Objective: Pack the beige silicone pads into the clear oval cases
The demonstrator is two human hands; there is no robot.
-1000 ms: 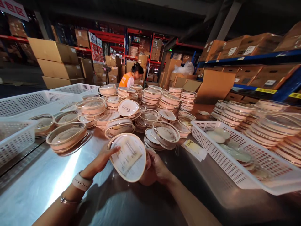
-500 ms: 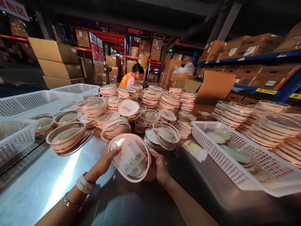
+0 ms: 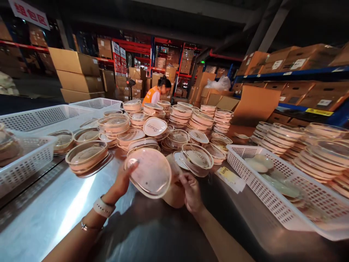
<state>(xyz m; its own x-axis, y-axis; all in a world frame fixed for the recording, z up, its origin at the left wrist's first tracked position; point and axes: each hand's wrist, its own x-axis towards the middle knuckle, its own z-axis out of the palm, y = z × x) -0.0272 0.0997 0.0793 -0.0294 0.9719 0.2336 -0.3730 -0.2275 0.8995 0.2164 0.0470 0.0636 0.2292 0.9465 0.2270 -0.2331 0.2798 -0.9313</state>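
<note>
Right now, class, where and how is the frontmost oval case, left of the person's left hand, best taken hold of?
Probably by the curved side wall of the oval case, coming from the near side. The case sits level enough to show its wall facing the wearer, bare metal table lies in front, and another case stands close behind.

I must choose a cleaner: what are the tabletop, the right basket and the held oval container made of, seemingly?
Tabletop: probably metal, satin, from its streaky glare.
Right basket: likely smooth white plastic, with regular holes.
Oval container: perhaps glossy plastic, its rim shining; glass not excluded.
</note>
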